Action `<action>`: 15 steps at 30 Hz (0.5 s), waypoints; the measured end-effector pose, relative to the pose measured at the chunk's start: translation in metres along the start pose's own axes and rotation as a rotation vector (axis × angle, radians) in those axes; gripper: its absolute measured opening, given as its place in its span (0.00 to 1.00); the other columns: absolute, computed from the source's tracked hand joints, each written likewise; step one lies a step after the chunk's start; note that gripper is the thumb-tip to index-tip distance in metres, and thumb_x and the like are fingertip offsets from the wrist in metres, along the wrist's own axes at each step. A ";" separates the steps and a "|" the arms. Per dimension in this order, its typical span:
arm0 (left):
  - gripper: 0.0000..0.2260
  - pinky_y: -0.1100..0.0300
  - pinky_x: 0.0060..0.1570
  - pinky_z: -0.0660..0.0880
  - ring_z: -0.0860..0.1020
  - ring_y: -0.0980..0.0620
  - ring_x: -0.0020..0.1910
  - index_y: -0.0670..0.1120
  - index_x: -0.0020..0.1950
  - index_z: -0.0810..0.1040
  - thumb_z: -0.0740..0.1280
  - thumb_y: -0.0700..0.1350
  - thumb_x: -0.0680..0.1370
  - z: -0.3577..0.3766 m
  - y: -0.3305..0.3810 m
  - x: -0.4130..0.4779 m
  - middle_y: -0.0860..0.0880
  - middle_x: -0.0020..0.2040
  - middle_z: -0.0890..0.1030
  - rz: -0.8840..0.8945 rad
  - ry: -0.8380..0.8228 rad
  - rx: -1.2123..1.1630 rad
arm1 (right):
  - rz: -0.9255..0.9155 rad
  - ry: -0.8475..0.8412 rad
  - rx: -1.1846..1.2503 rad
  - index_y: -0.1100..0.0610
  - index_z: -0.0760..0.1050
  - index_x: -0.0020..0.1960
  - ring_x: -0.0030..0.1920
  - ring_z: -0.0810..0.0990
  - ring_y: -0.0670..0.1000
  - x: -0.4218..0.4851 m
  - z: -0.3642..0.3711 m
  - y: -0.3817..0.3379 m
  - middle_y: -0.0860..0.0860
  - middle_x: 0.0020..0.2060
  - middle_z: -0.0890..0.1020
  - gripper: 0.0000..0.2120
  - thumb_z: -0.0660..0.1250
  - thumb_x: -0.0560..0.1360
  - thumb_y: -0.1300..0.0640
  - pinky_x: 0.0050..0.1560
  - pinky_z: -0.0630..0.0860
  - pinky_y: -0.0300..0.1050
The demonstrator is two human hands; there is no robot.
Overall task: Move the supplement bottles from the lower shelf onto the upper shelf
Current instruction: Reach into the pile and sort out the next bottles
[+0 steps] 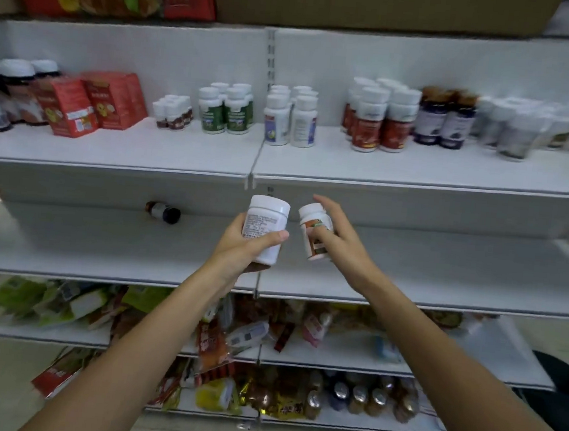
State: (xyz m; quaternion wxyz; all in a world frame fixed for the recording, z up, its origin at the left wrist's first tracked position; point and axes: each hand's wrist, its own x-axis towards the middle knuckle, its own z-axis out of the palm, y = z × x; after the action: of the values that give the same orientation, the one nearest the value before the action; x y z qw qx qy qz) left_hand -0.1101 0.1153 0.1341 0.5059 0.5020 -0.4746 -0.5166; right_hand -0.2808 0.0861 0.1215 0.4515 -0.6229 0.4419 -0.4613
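Note:
My left hand [239, 245] grips a large white supplement bottle [265, 229] with a white label, held in the air in front of the lower shelf [442, 284]. Beside it my right hand [336, 233] holds a smaller white bottle with an orange label [312, 231], forefinger stretched upward. Both bottles tilt slightly and sit just below the front edge of the upper shelf [417, 172]. One small dark bottle [163, 211] lies on its side at the back left of the lower shelf.
The upper shelf carries rows of bottles: green-label [225, 114], white [291, 119], red-label [381, 120], dark blue [444, 121], and red boxes [93, 102] at left, with a bare strip along its front. Snack packets [231, 331] fill the shelves below.

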 end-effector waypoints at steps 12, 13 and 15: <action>0.11 0.65 0.34 0.77 0.77 0.55 0.39 0.44 0.56 0.70 0.67 0.40 0.75 0.227 0.043 0.020 0.49 0.44 0.77 0.158 -0.158 0.032 | -0.036 0.297 -0.134 0.44 0.64 0.61 0.41 0.77 0.47 -0.061 -0.241 -0.033 0.50 0.45 0.75 0.20 0.63 0.76 0.63 0.43 0.76 0.42; 0.12 0.64 0.35 0.77 0.77 0.55 0.39 0.44 0.56 0.70 0.68 0.40 0.75 0.249 0.044 0.023 0.49 0.44 0.77 0.170 -0.166 0.022 | -0.031 0.309 -0.149 0.42 0.65 0.60 0.41 0.77 0.49 -0.062 -0.263 -0.032 0.52 0.44 0.76 0.20 0.63 0.75 0.63 0.45 0.76 0.45; 0.13 0.61 0.41 0.77 0.77 0.56 0.39 0.45 0.55 0.71 0.69 0.40 0.74 0.294 0.044 0.029 0.50 0.43 0.78 0.184 -0.186 0.012 | -0.028 0.344 -0.196 0.38 0.66 0.55 0.42 0.77 0.52 -0.065 -0.306 -0.030 0.54 0.45 0.77 0.21 0.65 0.73 0.61 0.48 0.76 0.51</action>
State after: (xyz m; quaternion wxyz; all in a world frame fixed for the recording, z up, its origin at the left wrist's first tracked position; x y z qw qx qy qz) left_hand -0.4008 0.0796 0.1904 0.5018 0.4093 -0.5667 -0.5094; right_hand -0.5865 0.1081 0.1902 0.3002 -0.5818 0.5467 -0.5220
